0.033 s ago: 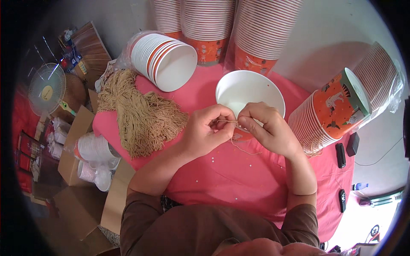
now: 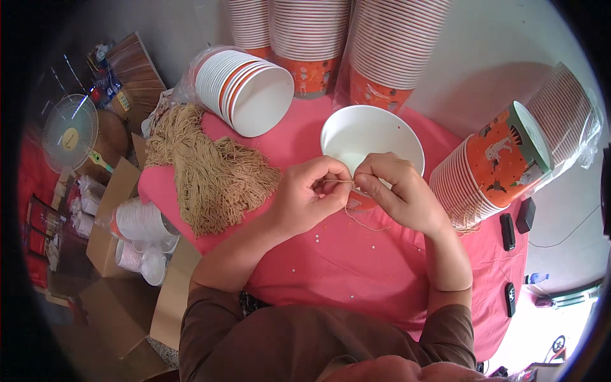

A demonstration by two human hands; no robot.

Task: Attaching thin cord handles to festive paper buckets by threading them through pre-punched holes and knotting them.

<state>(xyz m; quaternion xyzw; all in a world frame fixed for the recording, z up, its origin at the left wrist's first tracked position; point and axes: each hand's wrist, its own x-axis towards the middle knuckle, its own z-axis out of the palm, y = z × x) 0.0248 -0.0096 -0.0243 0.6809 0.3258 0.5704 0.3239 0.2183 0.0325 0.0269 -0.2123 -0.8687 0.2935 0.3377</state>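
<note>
Red-clothed bench (image 2: 331, 264) bearing an open, white-lined bucket (image 2: 350, 135), with a mop-like bundle of tan yarn (image 2: 219, 181) to its left. At the bucket's near rim, the left hand (image 2: 307, 194) and right hand (image 2: 398, 192) meet, each grip pinching the same string (image 2: 337, 181) and neither nearer to it. The string, thin, pale tan and slightly kinked, spans crosswise between them, its slack tail curving rightward on the bucket's near side.

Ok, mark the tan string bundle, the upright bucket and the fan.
Tan string bundle (image 2: 219, 181): head view, middle of its strands.
Upright bucket (image 2: 373, 134): head view, white inner wall.
Fan (image 2: 70, 137): head view, round hub.
</note>
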